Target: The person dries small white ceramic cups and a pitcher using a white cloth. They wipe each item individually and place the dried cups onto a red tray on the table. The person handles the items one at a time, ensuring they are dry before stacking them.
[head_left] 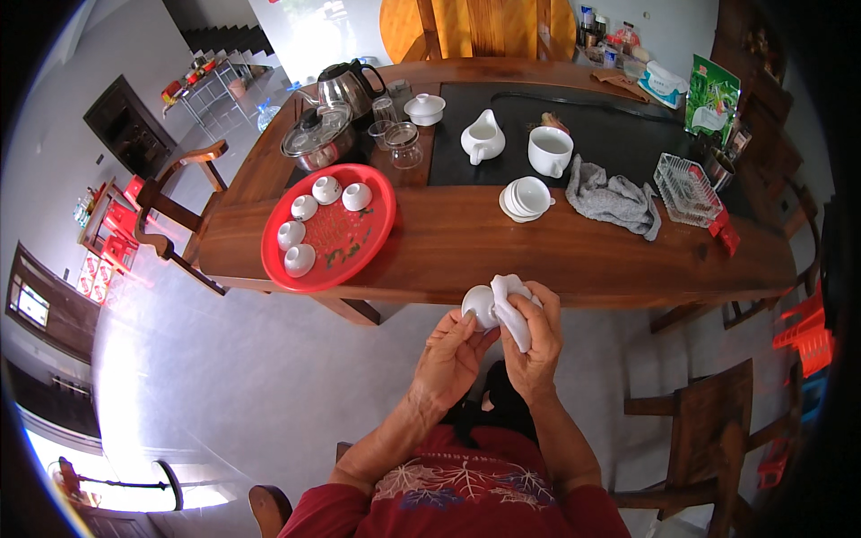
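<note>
In front of the table's near edge, my left hand (448, 359) is closed on a small white teacup (479, 307), thumb against its side. My right hand (538, 341) grips a folded white cloth (511, 312) and presses it to the cup's right side. Part of the cup is hidden by the cloth and fingers. To the left, a round red tray (334, 229) holds several small white cups (300, 260) along its left and far rim. Straight ahead on the wood, stacked white cups (527, 197) rest on a small saucer.
A black tea-tray panel (502, 99) bears a white pitcher (482, 139), a mug (549, 151) and a lidded bowl (424, 109). A grey towel (614, 199) lies beside a glass dish (686, 190). A kettle (350, 88) and lidded pot (317, 136) stand behind the tray. A wooden chair (708, 430) is at right.
</note>
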The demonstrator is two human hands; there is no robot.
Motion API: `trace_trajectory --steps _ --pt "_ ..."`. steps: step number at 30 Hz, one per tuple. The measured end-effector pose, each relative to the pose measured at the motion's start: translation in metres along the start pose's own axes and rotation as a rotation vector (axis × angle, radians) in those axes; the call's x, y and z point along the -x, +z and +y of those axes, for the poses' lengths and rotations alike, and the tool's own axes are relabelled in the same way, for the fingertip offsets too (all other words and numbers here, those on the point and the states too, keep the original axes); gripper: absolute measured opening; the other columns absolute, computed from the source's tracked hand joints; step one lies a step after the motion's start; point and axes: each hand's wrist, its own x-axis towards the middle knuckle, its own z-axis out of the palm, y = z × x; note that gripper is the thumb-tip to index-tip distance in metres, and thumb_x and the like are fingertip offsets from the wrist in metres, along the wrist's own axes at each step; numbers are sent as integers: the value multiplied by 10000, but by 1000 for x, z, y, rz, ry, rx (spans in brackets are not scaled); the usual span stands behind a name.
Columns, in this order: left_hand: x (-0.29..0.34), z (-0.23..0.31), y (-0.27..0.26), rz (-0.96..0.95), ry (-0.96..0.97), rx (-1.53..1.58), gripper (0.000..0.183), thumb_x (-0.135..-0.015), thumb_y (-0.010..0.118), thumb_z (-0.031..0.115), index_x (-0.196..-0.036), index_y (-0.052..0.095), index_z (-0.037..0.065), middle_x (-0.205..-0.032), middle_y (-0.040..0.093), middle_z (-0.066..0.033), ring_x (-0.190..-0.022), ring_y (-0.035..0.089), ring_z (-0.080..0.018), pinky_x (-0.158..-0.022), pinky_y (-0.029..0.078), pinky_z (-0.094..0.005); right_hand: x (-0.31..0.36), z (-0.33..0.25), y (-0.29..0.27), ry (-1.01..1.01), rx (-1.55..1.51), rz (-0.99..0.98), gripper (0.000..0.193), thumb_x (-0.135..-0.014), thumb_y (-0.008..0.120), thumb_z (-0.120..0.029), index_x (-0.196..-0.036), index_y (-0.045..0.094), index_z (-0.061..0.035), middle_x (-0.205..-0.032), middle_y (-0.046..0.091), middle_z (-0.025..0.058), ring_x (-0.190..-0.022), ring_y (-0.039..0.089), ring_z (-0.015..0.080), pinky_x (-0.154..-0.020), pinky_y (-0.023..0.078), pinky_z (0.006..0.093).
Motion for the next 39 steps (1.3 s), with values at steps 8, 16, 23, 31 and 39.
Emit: trace_trajectory --steps 8,16,23,31,39 --pt "-3 7 6 50 -87 -32 407 -985 337 338 -1232 458 39 -1198 537 -94 -1120 516 -227 -980 403 -383 4 -3 9 -409 218 -92 302 -630 730 -2 -907 636 -74 -1138 510 122 -1040 475 325 -815 455 430" --pt "3 3 -10 -132 49 -343 237 -938 481 197 -1084 554 26 -1104 597 -94 -1080 545 -206 -976 401 -377 -27 -1 -10 121 -194 -302 290 -747 657 -78 -1027 605 -22 -1054 547 112 -925 548 229 -759 457 332" --pt "-4 10 -3 -160 16 -120 183 -920 507 107 -1082 531 26 -1104 582 -71 -1071 551 -193 -960 439 -394 -20 8 -23 736 -810 -281 330 -812 643 -95 -1117 570 8 -943 605 15 -828 544 77 -702 439 214" --pt "1 6 20 -36 92 -195 353 -959 439 112 -1300 380 45 -1228 501 -75 -1120 491 -163 -981 394 -346 -7 3 -22 338 -440 -312 347 -757 663 -5 -1093 576 0 -993 592 83 -897 569 171 -778 454 284" --pt "6 10 12 -108 62 -216 416 -972 428 142 -1364 342 33 -1225 497 -61 -1123 462 -132 -965 373 -286 -7 -2 -27 -75 -156 -545 413 -648 717 13 -1048 620 -27 -1110 530 106 -966 500 277 -811 438 371"
